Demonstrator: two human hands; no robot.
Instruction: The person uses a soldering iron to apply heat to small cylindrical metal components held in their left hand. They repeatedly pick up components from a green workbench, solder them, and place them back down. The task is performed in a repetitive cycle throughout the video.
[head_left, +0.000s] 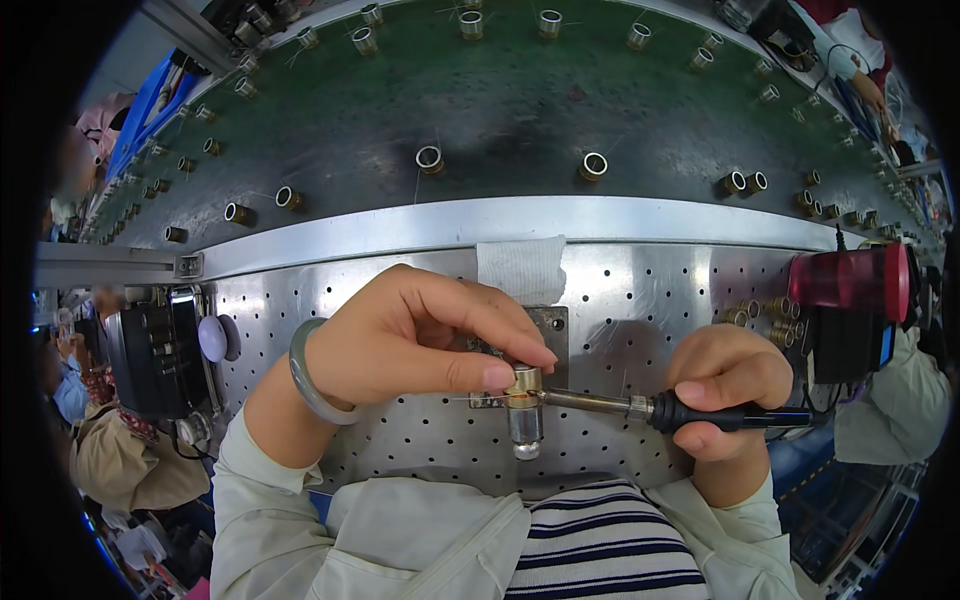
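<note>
the left hand [405,332] pinches a small metal cylinder [526,380] between thumb and index finger, at that hand's four o'clock, long axis twelve-to-six, while the farther right hand [735,378] grips a soldering iron [680,412] pointing to nine o'clock at it.

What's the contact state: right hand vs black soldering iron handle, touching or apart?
Touching. The head view shows it: the right hand is closed around the black soldering iron handle, with no gap visible.
</note>
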